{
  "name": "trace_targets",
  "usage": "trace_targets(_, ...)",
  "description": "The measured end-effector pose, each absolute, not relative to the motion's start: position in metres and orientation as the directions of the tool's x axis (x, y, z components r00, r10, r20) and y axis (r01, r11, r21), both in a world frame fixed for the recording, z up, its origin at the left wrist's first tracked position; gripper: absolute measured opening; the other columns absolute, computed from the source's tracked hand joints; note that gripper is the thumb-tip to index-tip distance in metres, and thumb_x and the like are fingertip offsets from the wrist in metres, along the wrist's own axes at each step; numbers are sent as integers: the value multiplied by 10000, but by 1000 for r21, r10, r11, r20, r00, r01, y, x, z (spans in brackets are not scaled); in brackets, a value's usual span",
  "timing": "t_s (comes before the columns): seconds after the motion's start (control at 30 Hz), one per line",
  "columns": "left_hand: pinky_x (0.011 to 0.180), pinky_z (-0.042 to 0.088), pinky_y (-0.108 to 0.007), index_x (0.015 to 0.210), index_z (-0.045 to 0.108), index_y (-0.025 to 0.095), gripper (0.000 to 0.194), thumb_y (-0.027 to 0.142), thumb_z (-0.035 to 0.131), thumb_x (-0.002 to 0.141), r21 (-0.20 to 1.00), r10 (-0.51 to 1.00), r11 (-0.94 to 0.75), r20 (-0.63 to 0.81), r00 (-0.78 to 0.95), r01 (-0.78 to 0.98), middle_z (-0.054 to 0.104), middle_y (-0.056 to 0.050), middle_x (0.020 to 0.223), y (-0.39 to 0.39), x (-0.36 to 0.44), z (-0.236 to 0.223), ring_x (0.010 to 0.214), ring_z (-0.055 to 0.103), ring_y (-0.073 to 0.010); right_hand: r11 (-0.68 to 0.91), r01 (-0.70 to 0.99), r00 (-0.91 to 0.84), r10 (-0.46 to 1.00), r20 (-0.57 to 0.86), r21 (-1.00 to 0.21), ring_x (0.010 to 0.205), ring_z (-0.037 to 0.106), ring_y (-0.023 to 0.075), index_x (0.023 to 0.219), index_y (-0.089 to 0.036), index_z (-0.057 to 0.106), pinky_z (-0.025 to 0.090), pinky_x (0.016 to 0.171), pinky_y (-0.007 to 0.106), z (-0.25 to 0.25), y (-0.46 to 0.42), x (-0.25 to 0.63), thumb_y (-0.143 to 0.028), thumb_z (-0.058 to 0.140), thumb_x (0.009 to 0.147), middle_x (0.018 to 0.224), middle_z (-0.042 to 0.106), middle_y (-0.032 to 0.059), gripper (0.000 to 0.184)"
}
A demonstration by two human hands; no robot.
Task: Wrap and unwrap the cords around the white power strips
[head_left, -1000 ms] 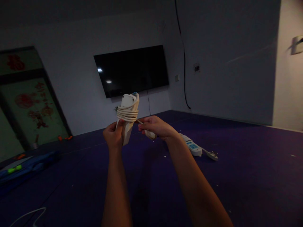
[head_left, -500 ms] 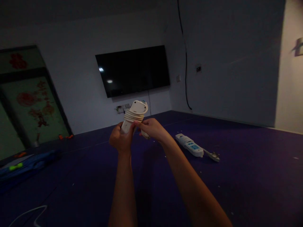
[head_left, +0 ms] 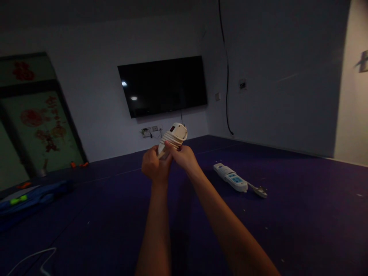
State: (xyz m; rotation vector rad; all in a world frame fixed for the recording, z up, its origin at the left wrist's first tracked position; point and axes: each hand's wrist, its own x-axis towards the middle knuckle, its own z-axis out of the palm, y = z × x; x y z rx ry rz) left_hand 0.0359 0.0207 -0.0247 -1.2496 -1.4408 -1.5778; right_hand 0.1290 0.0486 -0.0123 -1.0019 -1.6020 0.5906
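Purple flooring (head_left: pixel 287 234) spreads below a wall-mounted television (head_left: pixel 163 87). Above the floor's far edge, the left hand (head_left: pixel 153 164) grips a cord-wrapped white power strip (head_left: pixel 178 132); the right hand's (head_left: pixel 184 155) fingers press its coils. Another strip (head_left: pixel 231 177) lies toward the floor's right side, plug (head_left: pixel 261 191) beside it.

1 head-worn camera gives the 1 view, looking forward and slightly down past the left hand (head_left: pixel 155 166) and right hand (head_left: pixel 185 157), which are near, across the purple floor (head_left: pixel 212 237) to the farther, tilted-looking television (head_left: pixel 163 86).
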Motion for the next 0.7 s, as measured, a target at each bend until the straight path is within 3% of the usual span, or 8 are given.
trace_targets(0.1,730,432,-348,975,601,161,377,462,518,764,405,255,-92,893,-372,910,652,-124,903,13,49,-18,898,585,-261,498,269,5,855,518,-824,780,644,204,841,-172,655,473,606,242,-14,45,126,-690,470,719,715,674,63,563)
trace_targets(0.23,729,429,-350,955,602,170,252,333,520,781,389,477,-31,815,-328,921,658,-133,921,3,58,-10,924,579,-271,436,313,66,876,477,-844,795,640,224,836,-164,652,473,629,274,-14,42,133,-724,469,681,757,670,94,609)
trace_targets(0.3,745,432,-356,992,603,161,326,357,596,733,382,595,-94,762,-256,920,660,-143,948,0,55,-7,938,584,-276,363,406,117,890,441,-839,826,640,251,861,-160,658,476,667,315,-12,43,144,-749,476,647,809,672,119,652)
trace_targets(0.4,805,431,-375,1145,553,142,594,451,678,653,426,664,-209,723,-192,880,644,-159,1038,-4,45,-2,992,575,-282,232,567,153,913,378,-790,865,636,295,870,-151,674,474,710,375,-7,54,173,-797,435,615,839,673,147,735)
trace_targets(0.53,841,433,-389,1191,531,129,679,516,659,649,547,615,-257,728,-302,796,654,-141,1019,-15,23,6,966,589,-260,-7,769,273,908,318,-639,914,623,313,945,-128,672,473,737,384,-6,81,225,-780,500,572,941,661,172,771)
trace_targets(0.7,761,475,-369,1083,593,128,597,524,652,640,627,544,-302,732,-410,718,676,-107,862,-32,-7,15,806,626,-222,-155,944,252,908,335,-291,939,608,313,952,-76,672,445,743,377,-23,115,301,-650,579,614,942,650,195,673)
